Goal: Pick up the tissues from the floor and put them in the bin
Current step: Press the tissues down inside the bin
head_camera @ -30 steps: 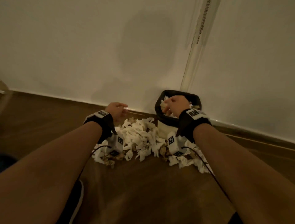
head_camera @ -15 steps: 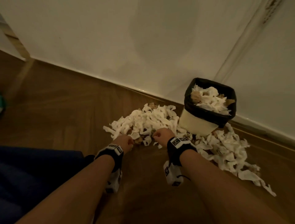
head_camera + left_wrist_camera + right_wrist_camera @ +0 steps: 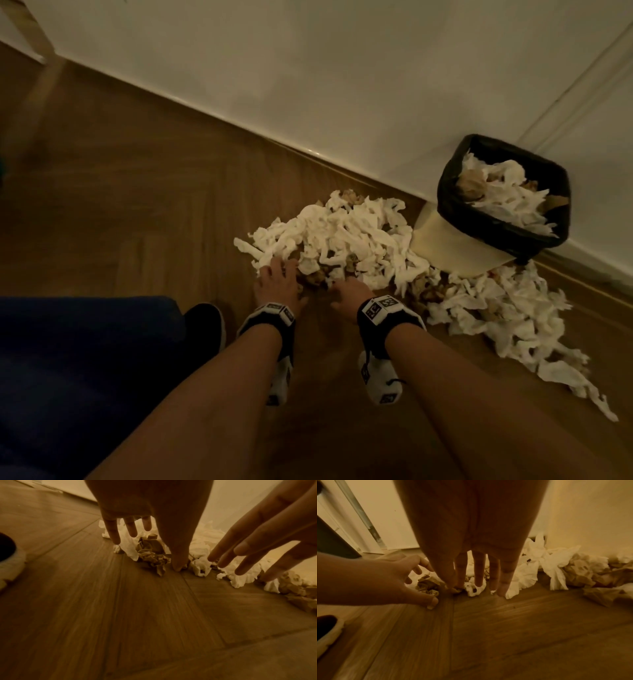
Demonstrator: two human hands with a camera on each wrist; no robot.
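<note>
1. Half a second ago both hands were curled into loose fists at the near edge of the pile; now the left hand (image 3: 277, 286) and the right hand (image 3: 349, 298) are spread, fingers extended, and nothing is held in either
2. A second ago the right hand was seen over the bin (image 3: 455, 192); it is now well apart from the bin, down at the floor (image 3: 137, 205), so a drop is judged done and a fresh gathering is judged to be starting
3. The tissues (image 3: 342, 233) are heaped on the floor between the hands and the bin, with a second spread trailing to the near right of the bin; the bin is already filled nearly to its rim, against the wall (image 3: 342, 85) at the far right
4. Much of the task is judged to be left, since most of the paper is not yet lifted
5. The bin and the whole extent of the pile are shown only by the head view
6. In the left wrist view the fingertips (image 3: 114, 539) are shown reaching down to a brown crumpled wad (image 3: 150, 550), a detail lost in the head view
7. In the right wrist view the fingers (image 3: 478, 573) are seen lowered onto small white scraps, and a doorframe at the far left is revealed
</note>
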